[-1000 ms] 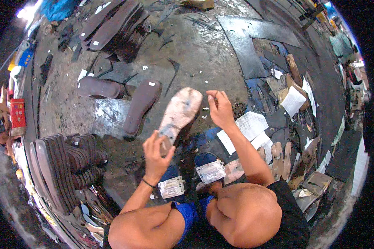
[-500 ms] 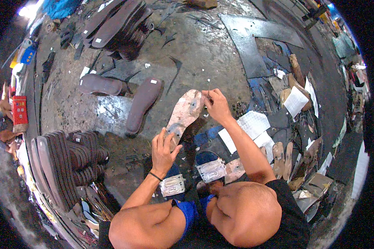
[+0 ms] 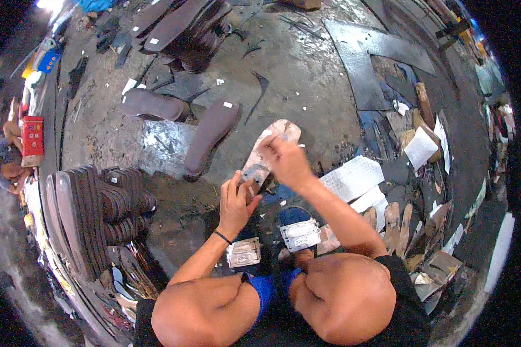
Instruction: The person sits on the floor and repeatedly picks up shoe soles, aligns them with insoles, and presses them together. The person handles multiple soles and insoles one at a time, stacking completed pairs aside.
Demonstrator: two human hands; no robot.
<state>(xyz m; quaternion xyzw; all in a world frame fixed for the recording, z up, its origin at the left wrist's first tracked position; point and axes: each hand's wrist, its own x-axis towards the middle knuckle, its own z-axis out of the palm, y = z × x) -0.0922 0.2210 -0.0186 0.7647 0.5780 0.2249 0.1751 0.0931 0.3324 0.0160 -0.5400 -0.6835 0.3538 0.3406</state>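
Note:
A pale pink-and-white mottled shoe-sole piece (image 3: 287, 128) lies slantwise on the dark floor in front of me, with a dark patch near its middle. My left hand (image 3: 235, 201) grips its near, narrow end, thumb toward the right. Over the right side of the sole piece is my right hand (image 3: 287, 165), its fingers bent down toward the surface and smeared by motion. Whether those fingers hold anything cannot be made out. To the left, a brown sole (image 3: 212, 137) lies with a small white label at its far end, and another brown sole (image 3: 152, 105) lies crosswise beyond it.
Stacks of brown soles stand at left (image 3: 75, 222) and far left (image 3: 182, 29). A cut black sheet (image 3: 353, 63) lies far right. White patterned paper sheets (image 3: 356, 178) and sole-shaped pieces (image 3: 392, 222) lie to my right. A person (image 3: 11, 156) sits at the left edge beside a red box (image 3: 33, 139).
My right hand has moved left and nearer, from the sole piece's far right edge to over its middle. My left hand stays at the near end. The view has shifted slightly.

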